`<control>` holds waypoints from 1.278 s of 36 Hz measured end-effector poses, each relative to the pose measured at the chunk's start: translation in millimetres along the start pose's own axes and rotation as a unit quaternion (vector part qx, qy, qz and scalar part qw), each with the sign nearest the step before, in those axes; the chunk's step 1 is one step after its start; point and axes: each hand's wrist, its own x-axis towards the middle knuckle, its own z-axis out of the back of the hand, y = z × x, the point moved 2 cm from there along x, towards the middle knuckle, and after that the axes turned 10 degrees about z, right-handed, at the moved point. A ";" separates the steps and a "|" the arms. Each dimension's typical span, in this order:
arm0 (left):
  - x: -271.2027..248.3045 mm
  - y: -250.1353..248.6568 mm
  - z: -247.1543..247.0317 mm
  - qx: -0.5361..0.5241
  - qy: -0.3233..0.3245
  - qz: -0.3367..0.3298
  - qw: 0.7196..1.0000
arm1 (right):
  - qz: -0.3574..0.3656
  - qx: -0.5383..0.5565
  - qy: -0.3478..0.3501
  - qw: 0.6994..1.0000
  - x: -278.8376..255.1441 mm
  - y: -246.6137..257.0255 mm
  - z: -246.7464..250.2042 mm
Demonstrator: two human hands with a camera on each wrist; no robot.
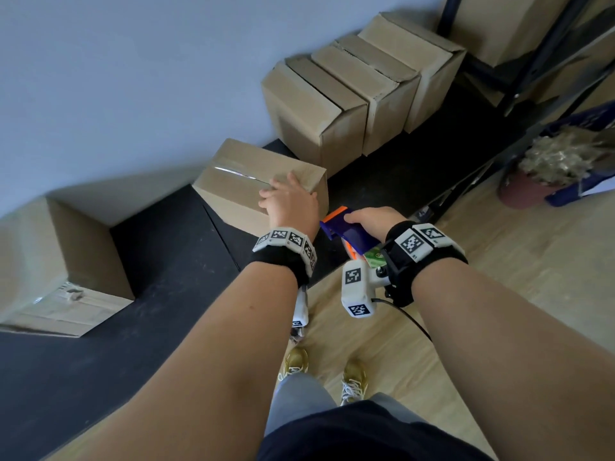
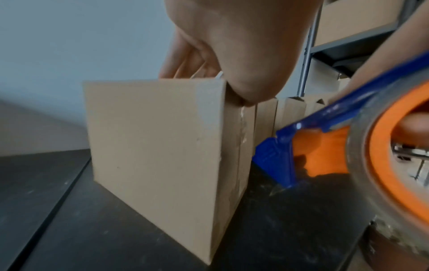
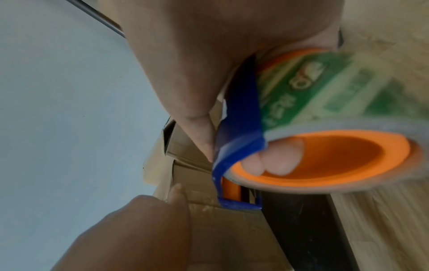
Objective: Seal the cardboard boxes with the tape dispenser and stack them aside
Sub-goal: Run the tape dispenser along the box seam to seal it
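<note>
A closed cardboard box stands on the black table, with clear tape along its top seam. My left hand rests flat on the box's top near corner, fingers spread, thumb over the taped right face. My right hand grips the blue and orange tape dispenser, fingertips inside the orange roll core. The dispenser's blue nose sits low beside the box's right face; contact cannot be told.
A row of several cardboard boxes stands along the wall behind. A taped box sits at the table's left. A dark metal shelf with boxes and a potted plant stand to the right on the wooden floor.
</note>
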 end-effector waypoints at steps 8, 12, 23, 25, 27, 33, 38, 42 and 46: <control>9.2 44.5 16.4 -0.115 -0.066 -0.071 0.989 | 0.034 0.011 -0.031 0.999 -15.8 14.2 6.5; 16.3 78.4 -0.9 -0.080 -0.053 -0.117 0.989 | 0.050 0.004 -0.040 0.998 -19.0 21.9 2.9; -2.3 71.9 -13.5 0.056 -0.093 -0.133 0.985 | 0.041 0.014 -0.074 0.996 -20.4 23.1 -14.0; -8.5 63.1 -16.0 0.081 -0.099 -0.129 0.983 | 0.049 -0.003 -0.083 0.995 -17.0 22.9 -13.9; -12.1 55.8 -17.3 0.105 -0.088 -0.119 0.983 | 0.054 -0.012 -0.093 0.994 -16.9 24.0 -15.2; -9.9 48.0 -10.7 0.102 -0.068 -0.085 0.989 | 0.065 -0.027 -0.119 0.990 -15.6 28.0 -10.8; -9.6 60.7 -13.6 0.012 -0.091 -0.098 0.991 | 0.066 -0.032 -0.099 0.992 -14.2 28.9 -4.0; -10.7 65.7 -19.3 0.032 -0.071 -0.119 0.990 | 0.065 -0.036 -0.086 0.994 -14.1 29.2 -5.4; -11.9 66.2 -20.2 0.033 -0.042 -0.111 0.992 | 0.062 -0.037 -0.083 0.994 -13.8 28.7 -7.1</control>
